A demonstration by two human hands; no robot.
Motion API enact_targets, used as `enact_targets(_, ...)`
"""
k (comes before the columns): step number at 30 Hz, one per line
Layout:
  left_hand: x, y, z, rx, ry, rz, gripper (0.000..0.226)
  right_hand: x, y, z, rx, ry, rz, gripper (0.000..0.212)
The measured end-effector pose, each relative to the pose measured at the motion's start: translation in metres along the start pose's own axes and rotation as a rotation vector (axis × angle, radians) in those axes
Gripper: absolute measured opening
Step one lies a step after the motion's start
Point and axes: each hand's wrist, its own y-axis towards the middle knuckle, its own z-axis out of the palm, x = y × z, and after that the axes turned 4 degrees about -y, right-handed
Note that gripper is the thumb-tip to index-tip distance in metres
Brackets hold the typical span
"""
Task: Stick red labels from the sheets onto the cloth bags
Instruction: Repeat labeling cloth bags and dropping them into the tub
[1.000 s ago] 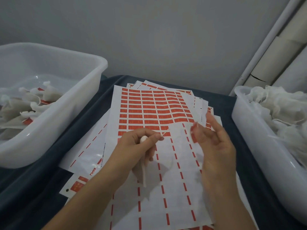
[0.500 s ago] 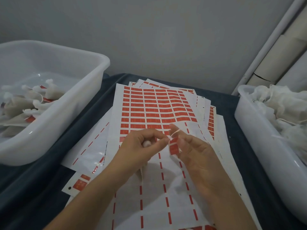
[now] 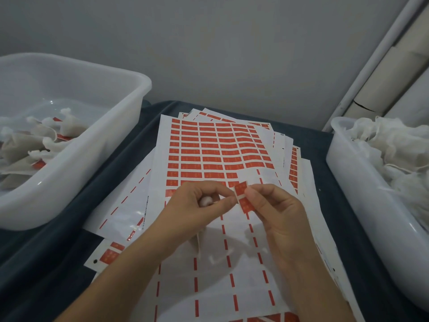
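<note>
Now together, both hands [image 3: 241,205] pinch a red label [image 3: 242,196]; left palm half-hides a bag [image 3: 205,201].

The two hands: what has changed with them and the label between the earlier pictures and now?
The right hand came in from the right and met the left hand over the label sheets. Its open fingers have closed into a pinch on the red label, now held between both hands' fingertips. The left hand kept its grip on the small cloth bag. Both white bins and the sheets stayed put.
</note>
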Motion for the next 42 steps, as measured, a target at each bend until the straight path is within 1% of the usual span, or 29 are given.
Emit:
enact_targets(4,-0.002,0.000,-0.001,-0.030,-0.068,-0.051,0.022,0.001,-0.001,-0.001,-0.010,-0.017,-0.029,0.020)
enact_targets(8,-0.006,-0.001,0.000,-0.026,-0.090,-0.041,0.010,0.002,-0.001,-0.001,-0.003,-0.013,-0.055,0.018)
enact_targets(12,-0.005,-0.002,0.002,-0.038,-0.069,0.007,0.014,0.002,-0.002,0.001,-0.012,-0.044,-0.096,0.016)
enact_targets(16,-0.005,-0.001,0.003,-0.051,-0.097,-0.008,0.015,0.003,-0.004,0.004,-0.021,-0.039,-0.131,0.015)
enact_targets(18,-0.005,-0.001,0.002,-0.056,-0.150,-0.034,0.015,0.005,-0.004,0.006,-0.030,-0.036,-0.143,0.024)
enact_targets(20,-0.006,0.000,-0.001,-0.063,-0.210,-0.070,0.015,0.007,-0.002,0.003,-0.072,-0.007,-0.109,0.041)
enact_targets(21,-0.006,0.000,-0.002,-0.064,-0.242,-0.088,0.016,0.007,0.000,-0.001,-0.105,0.021,-0.084,0.045)
enact_targets(23,-0.007,-0.001,-0.003,-0.052,-0.291,-0.115,0.021,0.010,0.003,-0.007,-0.135,0.040,-0.050,0.046)
enact_targets(24,-0.008,-0.001,-0.003,-0.040,-0.297,-0.122,0.022,0.010,0.003,-0.008,-0.117,0.041,-0.031,0.044)
enact_targets(26,-0.008,-0.001,-0.002,-0.016,-0.289,-0.121,0.022,0.010,0.001,-0.004,-0.015,0.049,0.030,0.040)
enact_targets(28,-0.007,-0.001,-0.002,-0.015,-0.274,-0.109,0.022,0.010,-0.002,0.000,0.108,0.006,0.084,0.040)
enact_targets(30,-0.007,-0.001,-0.003,-0.015,-0.260,-0.088,0.020,0.009,-0.002,0.001,0.161,-0.037,0.078,0.037)
enact_targets(34,-0.006,-0.001,-0.002,-0.007,-0.197,-0.041,0.011,0.007,0.000,-0.002,0.148,-0.071,0.040,0.036)
enact_targets(38,-0.003,0.001,-0.001,-0.016,-0.101,0.006,0.007,0.007,-0.001,-0.001,0.104,-0.108,0.022,0.020)
enact_targets(40,-0.001,0.001,0.000,-0.040,-0.044,0.038,0.008,0.006,-0.001,0.000,0.054,-0.140,0.014,0.023)
enact_targets(42,0.002,0.002,0.002,-0.104,-0.019,0.052,0.007,0.006,-0.001,0.001,-0.007,-0.155,0.013,0.028)
